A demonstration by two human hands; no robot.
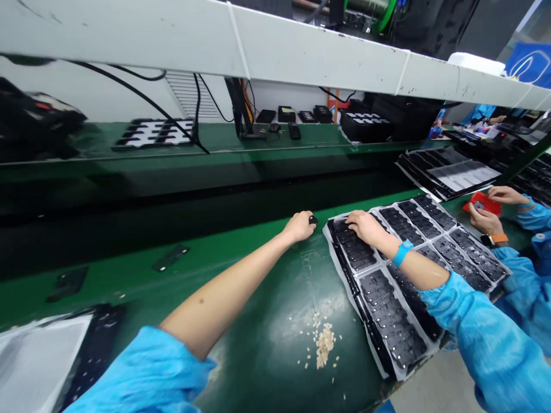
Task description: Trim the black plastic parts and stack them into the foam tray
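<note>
Black flat parts [392,315] fill a white-edged tray [402,374] at the right of the green table [267,338]. The right hand [365,227], fingers bent, reaches down onto the parts at the tray's far left corner; whether it pinches one, I cannot tell. Further left, the left hand [300,227] is curled closed around a small black piece [313,220]. Pale chips [325,346] lie piled nearer, left of the tray.

Lettering, numbers, signs — none can be read
</note>
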